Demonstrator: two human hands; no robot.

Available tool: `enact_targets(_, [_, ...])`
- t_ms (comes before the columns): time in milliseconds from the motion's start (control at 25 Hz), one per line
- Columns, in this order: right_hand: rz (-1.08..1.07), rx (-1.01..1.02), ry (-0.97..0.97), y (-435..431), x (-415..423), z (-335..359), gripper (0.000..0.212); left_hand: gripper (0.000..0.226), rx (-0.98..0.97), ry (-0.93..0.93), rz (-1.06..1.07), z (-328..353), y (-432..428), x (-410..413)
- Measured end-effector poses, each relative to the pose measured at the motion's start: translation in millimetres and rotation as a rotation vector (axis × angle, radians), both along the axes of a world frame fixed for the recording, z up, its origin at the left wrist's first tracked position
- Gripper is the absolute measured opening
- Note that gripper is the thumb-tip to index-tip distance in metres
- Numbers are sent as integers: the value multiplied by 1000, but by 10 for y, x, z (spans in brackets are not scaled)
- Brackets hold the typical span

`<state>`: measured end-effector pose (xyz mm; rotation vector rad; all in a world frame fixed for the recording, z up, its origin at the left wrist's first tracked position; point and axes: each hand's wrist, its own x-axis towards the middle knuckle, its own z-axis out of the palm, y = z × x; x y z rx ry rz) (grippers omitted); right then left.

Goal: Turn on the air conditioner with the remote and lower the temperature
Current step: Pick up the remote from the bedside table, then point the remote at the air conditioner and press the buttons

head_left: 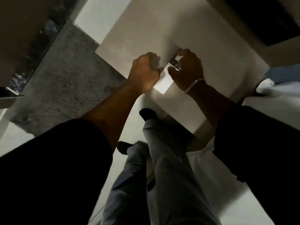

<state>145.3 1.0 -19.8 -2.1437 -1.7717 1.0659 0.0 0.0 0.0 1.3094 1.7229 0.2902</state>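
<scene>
Frame was dim and motion-blurred. Remote (176, 61) sat in the right hand (189, 70), upper centre-right of the frame, above a white bench (162, 30). Right fingers (183, 52) were wrapped around the remote from the far side, thumb (172, 70) along its near end; small display and a button face were visible between them. Remote looked tilted, top end pointing up-left. A chain bracelet (194, 86) was on the right wrist.

Left hand (145, 72) was just beside the remote, to its left, curled into a loose fist; its fingers were narrow and blurred, couldn't tell if they held anything or touched the remote.

Dark sleeves (65, 159) filled the lower corners. Grey trousers (167, 159) and a dark shoe (146, 114) were at lower centre over a pale floor (129, 120). Grey rug (65, 78) at left.
</scene>
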Motion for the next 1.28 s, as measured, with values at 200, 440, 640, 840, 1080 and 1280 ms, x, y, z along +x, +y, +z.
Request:
enact_targets(200, [-398,-93,79,-218,-1,-386,60,24,-109,-41,10,-423,89,326])
enact_targets(440, [-682,-293,296,-42,16,-570,39,11,-179,-104,244,-628,139,440])
enact_targets(640, [-566,-283,425,52,-154,-254,11,16,-253,-211,620,-407,111,96])
enact_targets(840, [-340,-163,512,260,-708,527,16,10,-116,-348,737,399,79,-529])
enact_targets(1080, [-91,-67,732,511,-1749,2257,24,12,261,-410,873,2264,-45,-1511])
enact_targets(1280, [126,42,941,510,-2620,3862,22,15,548,-403,883,3869,-276,-2360])
